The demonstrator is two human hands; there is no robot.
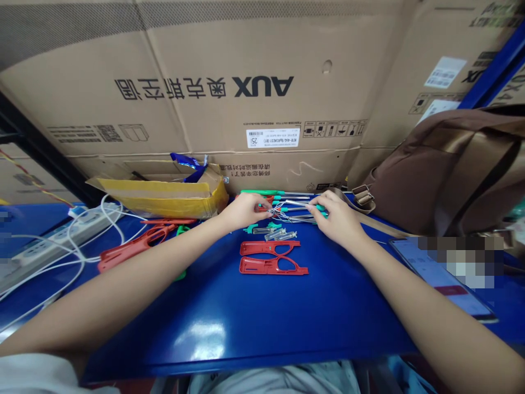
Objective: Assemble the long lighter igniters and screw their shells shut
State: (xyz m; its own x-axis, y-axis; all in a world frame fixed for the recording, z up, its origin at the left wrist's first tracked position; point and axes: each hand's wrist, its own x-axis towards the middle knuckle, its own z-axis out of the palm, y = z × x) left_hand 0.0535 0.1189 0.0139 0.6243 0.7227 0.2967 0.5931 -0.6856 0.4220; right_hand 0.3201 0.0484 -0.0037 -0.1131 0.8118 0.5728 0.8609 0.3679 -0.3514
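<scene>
Blue surface (266, 317), glossy, backed by a large cardboard sheet (184, 44) with upside-down black print. Clock directions read from the wires, twelve being toward the cardboard.

Wires (282, 210): thin, white, tangled; located between both hands, toward the far side of the surface.
Left hand (251, 210): at nine o'clock, thumb and forefinger pinched together on the wires.
Right hand (334, 219): at three o'clock, fingers bent beside the end of a silver rod (296, 203); cannot tell whether gripped. Hands apart from each other.
Green handle (262, 192): at eleven, lying lengthwise.
Clear tubes (283, 235): several, small, at six, near.
Red shells (262, 266): two, side by side, at six, past the tubes; each with an oval opening.
Red casing (131, 249): between eight and nine, partly behind the left forearm.
Yellow-sided box (156, 197): at nine, open; blue packet (192, 171) in its top.
Power strip (53, 235): at nine, farthest out, with loose white cables (82, 257).
Brown bag (443, 164): between two and three.
Phone (437, 273): between three and four, flat, screen lit.
</scene>
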